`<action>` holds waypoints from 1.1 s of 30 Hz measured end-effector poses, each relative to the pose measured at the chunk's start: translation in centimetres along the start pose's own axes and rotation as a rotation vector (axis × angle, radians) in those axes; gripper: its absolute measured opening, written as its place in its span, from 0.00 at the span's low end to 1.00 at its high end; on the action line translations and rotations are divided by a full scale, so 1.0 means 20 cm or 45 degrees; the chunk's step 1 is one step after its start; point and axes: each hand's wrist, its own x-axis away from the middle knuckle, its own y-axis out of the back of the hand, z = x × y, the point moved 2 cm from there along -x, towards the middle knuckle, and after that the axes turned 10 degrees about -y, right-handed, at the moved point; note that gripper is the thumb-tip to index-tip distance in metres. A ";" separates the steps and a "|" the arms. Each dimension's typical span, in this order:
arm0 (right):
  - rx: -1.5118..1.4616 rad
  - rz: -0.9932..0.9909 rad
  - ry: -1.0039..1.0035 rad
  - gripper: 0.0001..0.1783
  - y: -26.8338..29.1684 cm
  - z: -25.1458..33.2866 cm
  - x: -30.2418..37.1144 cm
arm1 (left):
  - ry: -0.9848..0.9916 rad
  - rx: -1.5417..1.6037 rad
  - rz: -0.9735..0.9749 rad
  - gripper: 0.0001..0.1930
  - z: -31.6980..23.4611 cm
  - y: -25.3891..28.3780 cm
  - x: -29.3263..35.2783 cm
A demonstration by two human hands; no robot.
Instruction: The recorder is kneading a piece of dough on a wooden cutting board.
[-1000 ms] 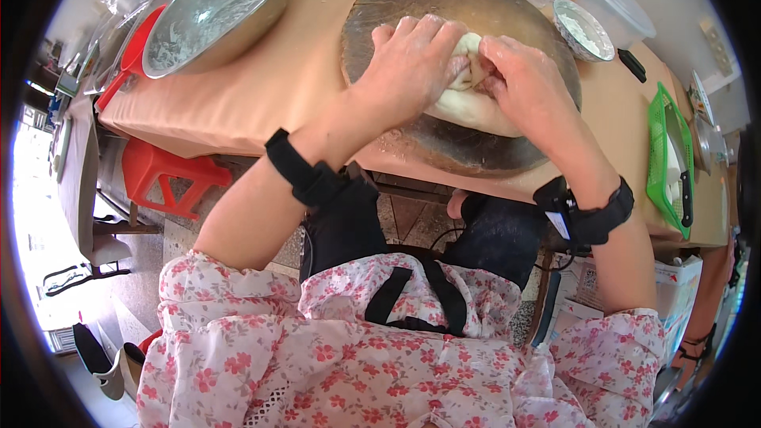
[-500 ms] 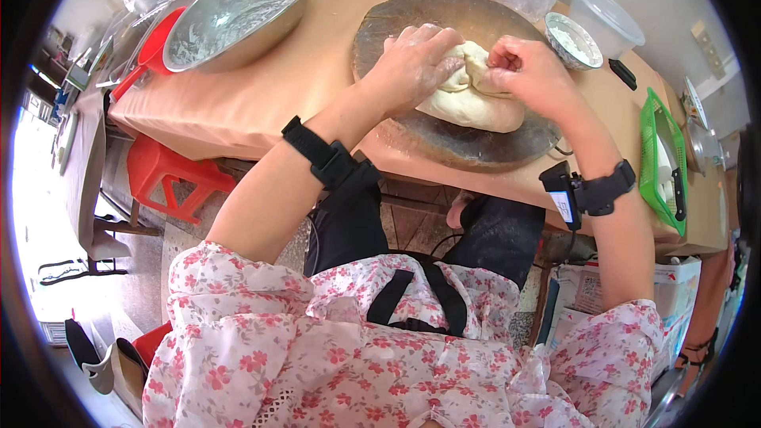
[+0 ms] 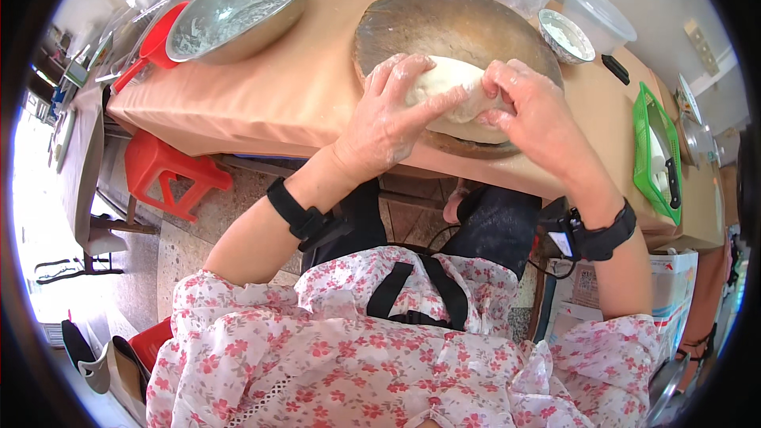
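A pale lump of dough rests at the near part of a round, dark wooden board. Around the dough's left side curves my left hand, with its fingers on the far side and its thumb stretched across the near face. My right hand grips the right end, fingers bent and thumb underneath them. White flour dusts both hands. Part of the dough is hidden behind the hands, and its underside cannot be seen.
Left on the table stand a floury metal basin and a red ladle. A patterned bowl of white powder, a clear plastic tub and a black object lie right. A green basket holds a black-handled knife.
Both hands have come closer to my body, and the dough has been turned. Its pinched fold faced up before; now a smooth surface shows. My left thumb has swung across the near side.
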 end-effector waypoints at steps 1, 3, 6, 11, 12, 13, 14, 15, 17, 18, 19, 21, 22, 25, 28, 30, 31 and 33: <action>-0.001 0.004 -0.004 0.16 -0.02 0.01 0.03 | 0.003 0.005 0.002 0.30 0.00 -0.01 0.02; 0.071 -0.120 0.023 0.18 -0.06 0.03 0.06 | -0.027 -0.064 -0.038 0.30 0.00 -0.04 0.04; 0.150 -0.177 0.006 0.20 -0.10 0.03 0.05 | -0.004 -0.134 -0.016 0.29 0.03 -0.08 0.04; 0.168 -0.217 -0.053 0.19 -0.14 -0.01 -0.04 | 0.092 -0.047 -0.009 0.27 0.10 -0.11 -0.04; 0.172 -0.187 -0.114 0.18 -0.14 -0.02 -0.07 | 0.121 -0.041 -0.007 0.27 0.12 -0.12 -0.05; 0.170 -0.183 -0.107 0.18 -0.15 -0.03 -0.09 | 0.149 -0.036 -0.006 0.28 0.14 -0.13 -0.06; 0.158 -0.182 -0.129 0.18 -0.16 -0.06 -0.11 | 0.153 -0.038 -0.004 0.28 0.15 -0.14 -0.08; 0.144 -0.182 -0.151 0.19 -0.16 -0.09 -0.13 | 0.189 -0.026 0.010 0.26 0.16 -0.15 -0.09; 0.168 -0.163 -0.186 0.19 -0.17 -0.12 -0.18 | 0.226 -0.021 0.028 0.25 0.19 -0.18 -0.11; 0.194 -0.147 -0.223 0.19 -0.17 -0.14 -0.19 | 0.248 -0.031 0.025 0.23 0.20 -0.19 -0.12; 0.187 -0.147 -0.219 0.19 -0.17 -0.14 -0.20 | 0.269 -0.042 0.021 0.22 0.22 -0.20 -0.12; 0.094 -0.149 -0.281 0.19 -0.16 -0.15 -0.22 | 0.315 -0.005 0.036 0.20 0.23 -0.21 -0.15; 0.092 -0.154 -0.280 0.19 -0.16 -0.16 -0.22 | 0.366 0.037 0.048 0.19 0.24 -0.21 -0.16; 0.074 -0.157 -0.324 0.19 -0.16 -0.19 -0.24 | 0.394 0.044 0.052 0.18 0.26 -0.22 -0.17; -0.026 -0.240 -0.274 0.18 -0.20 -0.22 -0.20 | 0.381 0.049 0.001 0.19 0.24 -0.22 -0.15; -0.045 -0.332 -0.237 0.18 -0.21 -0.20 -0.15 | 0.343 0.029 -0.057 0.19 0.20 -0.21 -0.13; -0.037 -0.340 -0.234 0.18 -0.23 -0.19 -0.13 | 0.313 0.014 -0.106 0.19 0.17 -0.20 -0.12; -0.047 -0.519 -0.139 0.16 -0.26 -0.17 -0.06 | 0.328 -0.046 -0.111 0.20 0.14 -0.19 -0.08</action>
